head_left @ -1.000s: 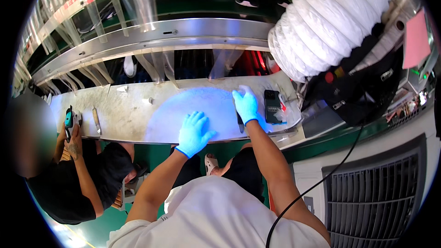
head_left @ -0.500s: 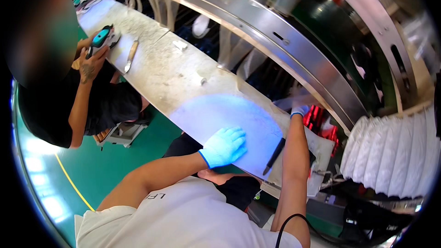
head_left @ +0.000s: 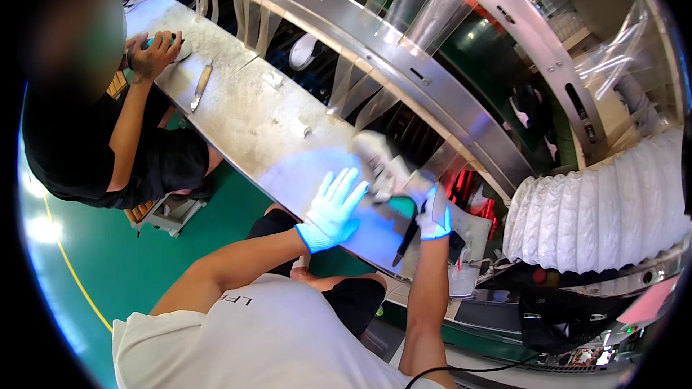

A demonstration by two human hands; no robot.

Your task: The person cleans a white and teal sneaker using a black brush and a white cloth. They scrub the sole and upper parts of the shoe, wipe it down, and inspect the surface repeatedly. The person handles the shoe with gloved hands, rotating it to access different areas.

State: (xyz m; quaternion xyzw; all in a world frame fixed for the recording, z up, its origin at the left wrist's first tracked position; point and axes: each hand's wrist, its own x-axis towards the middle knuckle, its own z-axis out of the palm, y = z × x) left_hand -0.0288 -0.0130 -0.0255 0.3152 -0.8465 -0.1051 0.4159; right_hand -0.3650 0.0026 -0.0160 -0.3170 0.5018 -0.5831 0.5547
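My right hand (head_left: 434, 215), in a white glove with a blue cuff, grips a light grey shoe (head_left: 383, 167) by one end, above the right part of the worktable. The shoe is blurred by motion, with a teal patch low on its side. My left hand (head_left: 330, 210), gloved the same way, has its fingers spread and holds nothing; it is over the table's near edge, a little left of the shoe. A dark, narrow tool (head_left: 406, 242) lies on the table below the shoe, partly hidden by it.
Along the worktable (head_left: 229, 117) lie a wooden-handled knife (head_left: 202, 86) and small white scraps. A co-worker (head_left: 137, 130) holds a shoe at the left. Behind the table runs a metal-framed conveyor with clear strips (head_left: 346, 90). A white ribbed duct (head_left: 587, 220) stands right.
My right hand has come back from the conveyor opening with the shoe in it. My left hand has lifted off the table and spread its fingers. The whole view has shifted slightly.
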